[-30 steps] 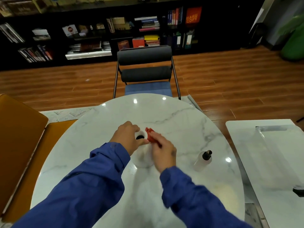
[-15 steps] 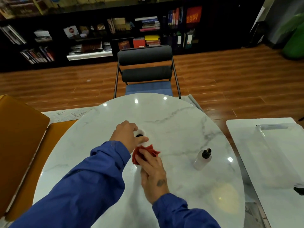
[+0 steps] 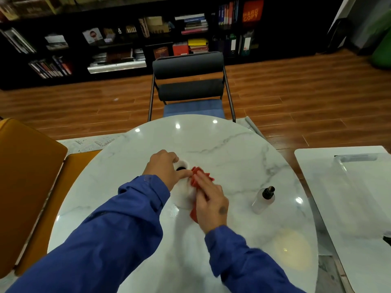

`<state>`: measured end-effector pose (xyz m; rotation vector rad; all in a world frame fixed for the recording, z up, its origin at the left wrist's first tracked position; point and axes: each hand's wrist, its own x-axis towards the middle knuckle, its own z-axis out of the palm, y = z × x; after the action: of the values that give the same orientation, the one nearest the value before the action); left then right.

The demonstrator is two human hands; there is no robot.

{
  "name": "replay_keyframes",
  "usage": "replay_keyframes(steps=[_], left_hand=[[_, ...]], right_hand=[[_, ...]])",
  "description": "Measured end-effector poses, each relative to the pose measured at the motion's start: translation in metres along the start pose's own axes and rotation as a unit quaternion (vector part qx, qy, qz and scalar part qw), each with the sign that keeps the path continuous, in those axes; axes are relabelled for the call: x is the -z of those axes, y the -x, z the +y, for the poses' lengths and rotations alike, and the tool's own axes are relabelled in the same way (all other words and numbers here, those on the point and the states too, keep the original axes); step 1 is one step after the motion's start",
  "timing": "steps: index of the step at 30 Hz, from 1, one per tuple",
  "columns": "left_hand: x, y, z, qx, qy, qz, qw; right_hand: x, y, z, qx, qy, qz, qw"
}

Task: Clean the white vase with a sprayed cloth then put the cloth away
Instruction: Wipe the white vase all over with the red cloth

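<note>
Two hands work one white vase (image 3: 183,198): left hand (image 3: 164,168) grips its neck, right hand (image 3: 209,203) presses red cloth (image 3: 196,178) flat against its side; vase body largely hidden, motion-blurred.

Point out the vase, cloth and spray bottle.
white vase (image 3: 183,200), head view, on its lower body.
red cloth (image 3: 195,179), head view, on the bunched upper part.
spray bottle (image 3: 262,202), head view, on its clear body.

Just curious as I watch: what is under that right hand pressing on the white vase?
A red cloth lies under the right hand, pressed to the side of the white vase. The left hand grips the vase's neck. The vase surface beneath the cloth is covered.
</note>
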<state>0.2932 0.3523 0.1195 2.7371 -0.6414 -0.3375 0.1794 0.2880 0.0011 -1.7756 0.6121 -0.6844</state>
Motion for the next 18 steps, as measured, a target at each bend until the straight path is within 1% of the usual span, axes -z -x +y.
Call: replay_keyframes(steps=[1, 2, 4, 6, 8, 10, 12, 14, 16, 18], left_hand=[[0.0, 0.0, 0.0, 0.003, 0.001, -0.001, 1.0], [-0.001, 0.0, 0.0, 0.006, 0.003, -0.001, 1.0], [-0.001, -0.001, 0.0, 0.011, 0.007, 0.001, 1.0], [-0.002, -0.001, 0.001, 0.013, 0.007, 0.002, 1.0], [-0.002, 0.0, 0.0, 0.014, 0.01, 0.003, 1.0], [-0.002, 0.0, 0.0, 0.009, 0.013, 0.005, 1.0], [-0.003, 0.0, -0.001, 0.005, 0.016, 0.008, 1.0], [-0.003, 0.0, -0.002, 0.005, 0.02, 0.006, 1.0], [-0.003, -0.001, -0.001, 0.005, 0.019, 0.002, 1.0], [-0.002, -0.001, -0.001, 0.007, 0.011, -0.001, 1.0]], right_hand=[[0.003, -0.015, -0.005, -0.074, -0.03, -0.005, 0.997], [0.006, -0.03, -0.011, -0.129, -0.049, -0.027, 0.99], [0.011, -0.056, -0.013, -0.194, -0.066, -0.097, 0.974], [0.016, -0.073, -0.005, -0.253, -0.104, -0.129, 0.953], [0.015, -0.071, 0.008, -0.321, -0.164, -0.124, 0.925], [0.011, -0.048, 0.025, -0.376, -0.182, -0.084, 0.905], [0.01, -0.019, 0.036, -0.403, -0.182, -0.066, 0.895], [0.011, -0.004, 0.041, -0.416, -0.175, -0.07, 0.89], [0.008, -0.02, 0.046, -0.421, -0.158, -0.061, 0.891], [0.004, -0.049, 0.037, -0.404, -0.156, -0.063, 0.899]])
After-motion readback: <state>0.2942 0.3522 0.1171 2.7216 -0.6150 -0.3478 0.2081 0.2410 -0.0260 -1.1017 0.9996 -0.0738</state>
